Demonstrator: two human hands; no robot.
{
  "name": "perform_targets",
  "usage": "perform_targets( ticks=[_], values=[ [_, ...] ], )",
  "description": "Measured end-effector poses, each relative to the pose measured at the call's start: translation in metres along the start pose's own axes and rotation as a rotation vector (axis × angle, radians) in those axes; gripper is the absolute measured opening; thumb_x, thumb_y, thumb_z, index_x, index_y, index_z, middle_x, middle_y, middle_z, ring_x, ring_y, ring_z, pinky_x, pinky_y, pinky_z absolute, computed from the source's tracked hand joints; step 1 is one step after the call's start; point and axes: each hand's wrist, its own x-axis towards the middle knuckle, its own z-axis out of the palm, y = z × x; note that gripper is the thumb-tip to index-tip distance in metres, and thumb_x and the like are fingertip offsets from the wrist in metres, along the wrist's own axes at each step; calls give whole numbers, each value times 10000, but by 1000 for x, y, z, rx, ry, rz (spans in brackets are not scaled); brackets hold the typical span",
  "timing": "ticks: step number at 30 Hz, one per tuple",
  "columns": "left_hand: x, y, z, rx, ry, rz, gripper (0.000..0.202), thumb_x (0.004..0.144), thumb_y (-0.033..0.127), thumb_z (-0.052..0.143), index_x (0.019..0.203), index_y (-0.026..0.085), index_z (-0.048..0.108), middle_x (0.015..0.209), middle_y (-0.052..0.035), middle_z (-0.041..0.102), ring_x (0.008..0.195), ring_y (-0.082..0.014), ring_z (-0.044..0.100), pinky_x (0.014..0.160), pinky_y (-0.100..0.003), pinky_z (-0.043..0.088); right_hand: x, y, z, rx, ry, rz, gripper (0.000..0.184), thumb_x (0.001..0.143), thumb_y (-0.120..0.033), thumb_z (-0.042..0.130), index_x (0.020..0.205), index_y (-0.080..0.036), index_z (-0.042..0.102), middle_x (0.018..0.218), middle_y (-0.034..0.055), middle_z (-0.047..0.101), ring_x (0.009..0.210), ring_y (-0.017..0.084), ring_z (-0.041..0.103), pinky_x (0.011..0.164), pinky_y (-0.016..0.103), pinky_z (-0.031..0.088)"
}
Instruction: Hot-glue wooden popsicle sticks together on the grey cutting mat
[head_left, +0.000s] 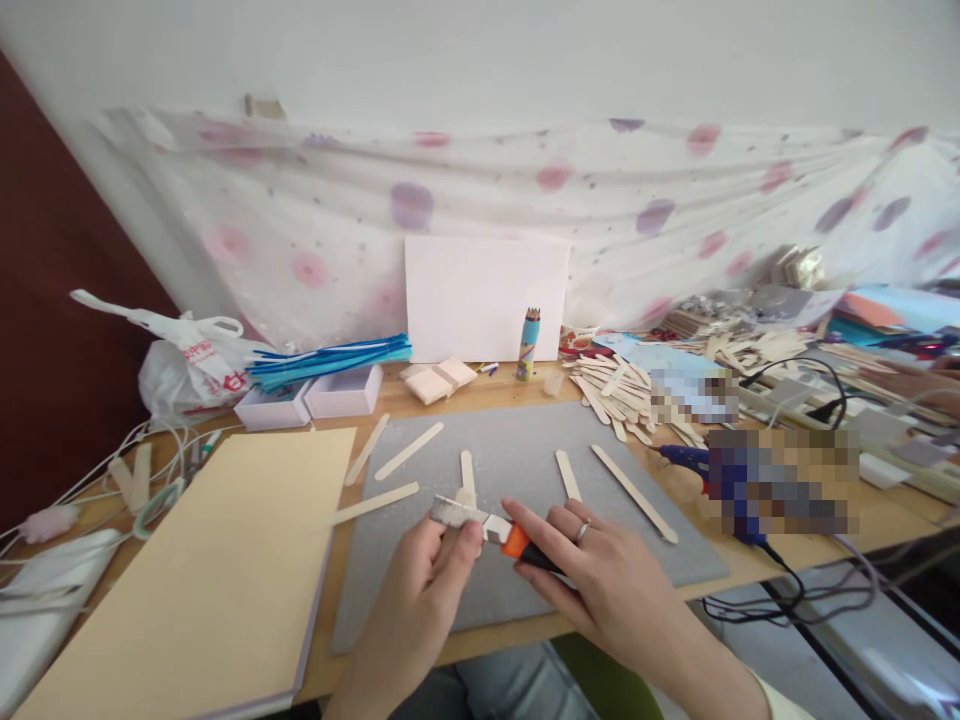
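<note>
In my right hand (592,570) is a utility knife (516,541) with an orange and black handle, its blade pointing left. My left hand (427,575) is closed in a pinch at the blade, thumb against its near side. A craft stick (465,496) appears to be between the left fingers, with only its rounded end showing by the blade; the rest is hidden. Below both hands lies a grey mat (517,440). Several loose craft sticks are spread over it, among them one at the right (634,493) and one at the upper left (409,451).
A glue gun (686,460), partly pixelated, lies right of the mat by a pile of craft sticks (615,390). Yellowish card (202,560) covers the left side. Behind stand white boxes (345,392), blue pipe cleaners (330,362) and a pencil tube (529,345). Cables hang at right.
</note>
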Motion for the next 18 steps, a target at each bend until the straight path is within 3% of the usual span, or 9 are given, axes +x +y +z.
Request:
perform_targets(
  ticks=[8, 12, 18],
  values=[
    [7, 0, -6, 161, -91, 176, 381, 928, 530, 468, 696, 228, 452, 604, 68, 336, 551, -120, 306, 525, -253, 262, 0, 0, 0, -26, 63, -5, 396, 1048, -394, 290, 1318, -176, 481, 760, 22, 626, 655, 204, 580, 538, 302, 379],
    [13, -4, -4, 180, -14, 160, 424, 896, 518, 482, 594, 243, 367, 529, 81, 272, 490, -106, 248, 466, -263, 187, 1, -3, 5, -138, 129, 37, 408, 1048, -407, 293, 1306, -175, 508, 748, 26, 633, 648, 202, 571, 527, 308, 343],
    [14, -5, -2, 117, 85, 107, 438, 844, 547, 508, 549, 250, 382, 475, 74, 327, 438, -101, 296, 433, -260, 204, 3, -6, 9, -190, 147, 57, 402, 1045, -423, 302, 1286, -200, 533, 729, 22, 631, 643, 205, 570, 506, 307, 310]
  ],
)
